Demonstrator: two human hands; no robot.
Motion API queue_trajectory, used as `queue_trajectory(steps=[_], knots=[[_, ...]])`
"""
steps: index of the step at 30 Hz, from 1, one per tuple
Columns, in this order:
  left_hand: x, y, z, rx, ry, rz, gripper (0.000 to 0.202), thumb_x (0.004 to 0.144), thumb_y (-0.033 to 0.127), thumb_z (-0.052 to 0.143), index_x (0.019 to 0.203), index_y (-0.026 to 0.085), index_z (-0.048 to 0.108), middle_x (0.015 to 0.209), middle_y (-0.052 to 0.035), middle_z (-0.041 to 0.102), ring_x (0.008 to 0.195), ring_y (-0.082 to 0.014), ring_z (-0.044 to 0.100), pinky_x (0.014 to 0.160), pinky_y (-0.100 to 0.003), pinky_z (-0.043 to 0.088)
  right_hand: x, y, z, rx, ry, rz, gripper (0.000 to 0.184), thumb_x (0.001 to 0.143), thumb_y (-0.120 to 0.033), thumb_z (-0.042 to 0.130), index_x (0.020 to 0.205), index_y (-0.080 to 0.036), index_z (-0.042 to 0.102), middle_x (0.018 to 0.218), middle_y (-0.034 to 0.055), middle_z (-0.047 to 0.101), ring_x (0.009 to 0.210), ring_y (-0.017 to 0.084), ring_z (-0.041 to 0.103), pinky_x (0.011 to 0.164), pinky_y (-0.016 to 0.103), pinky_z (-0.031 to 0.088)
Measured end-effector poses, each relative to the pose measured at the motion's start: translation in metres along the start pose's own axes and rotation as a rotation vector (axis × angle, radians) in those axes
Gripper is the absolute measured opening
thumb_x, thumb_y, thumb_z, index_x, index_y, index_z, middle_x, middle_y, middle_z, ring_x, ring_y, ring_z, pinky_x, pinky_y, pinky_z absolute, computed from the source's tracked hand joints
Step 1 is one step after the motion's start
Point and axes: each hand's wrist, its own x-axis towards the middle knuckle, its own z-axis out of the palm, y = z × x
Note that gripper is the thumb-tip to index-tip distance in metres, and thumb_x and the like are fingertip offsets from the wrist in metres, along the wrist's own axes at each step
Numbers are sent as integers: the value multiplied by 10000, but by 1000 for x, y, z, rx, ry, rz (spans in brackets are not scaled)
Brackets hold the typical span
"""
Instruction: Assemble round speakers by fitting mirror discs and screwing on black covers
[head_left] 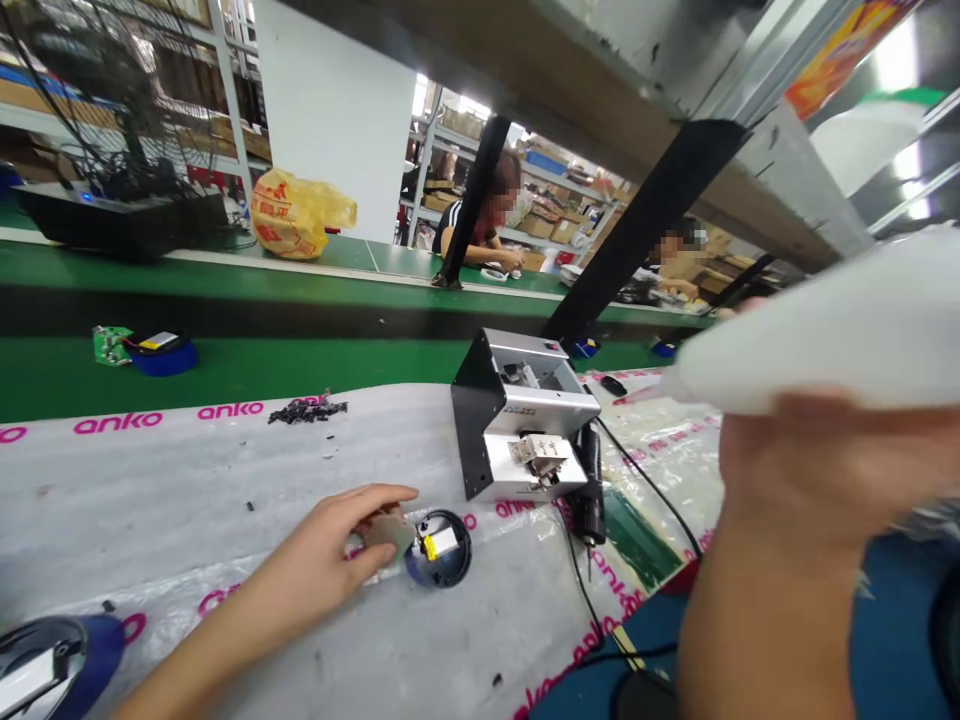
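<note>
The left hand [341, 550] pinches one flat greyish disc [390, 532] between thumb and fingers, low over the bench. The right hand [817, 480], raised and blurred, grips one white bottle [825, 330], whose tapered nozzle [645, 390] points leftward.

Just beside the left fingertips, one round dark-blue housing [456, 571] sits on the plastic sheet [390, 430] printed with pink "anko" lettering; one yellow-and-white block [442, 543] lies inside it. Four more blue housings are in view, five altogether: one [105, 650] cut off at the lower left corner, one [166, 360] on the green surface [300, 360] next to one green circuit board [111, 345], and two small ones [587, 348] [664, 349] beyond the machine.

That single silver-and-black machine [536, 415] stands between the two hands, one black power screwdriver [591, 490] against its right side. One heap of small black pieces [307, 409] lies to its left, too tangled to count.

Farther off are one yellow bag [292, 215], one fan [90, 75] and two co-workers [450, 225] [681, 287].
</note>
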Motion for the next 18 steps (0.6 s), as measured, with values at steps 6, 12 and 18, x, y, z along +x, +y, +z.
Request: queue_trajectory(steps=[6, 12, 18], knots=[[4, 3, -3, -539, 98, -75, 420, 769, 303, 781, 1165, 237, 660, 958, -9, 607, 647, -113, 578, 600, -243, 470, 52, 19, -8, -217, -285, -129, 582, 884, -491, 632, 1418, -287, 525, 1356, 92, 617, 1259, 351, 573, 1042, 577, 484], [3, 5, 1, -854, 127, -166, 409, 707, 295, 863, 1059, 176, 694, 900, -27, 668, 721, -135, 654, 626, -212, 496, 37, 5, 29, -216, -189, -185, 513, 945, -408, 583, 1438, -288, 503, 1446, 103, 535, 1350, 343, 484, 1139, 588, 373], [0, 10, 5, -822, 115, -109, 394, 762, 317, 791, 1097, 166, 650, 874, -47, 716, 726, -142, 681, 707, -255, 551, -24, -55, 98, -86, -432, -403, 527, 928, -405, 648, 1393, -192, 523, 1406, 172, 548, 1241, 311, 576, 976, 474, 555]])
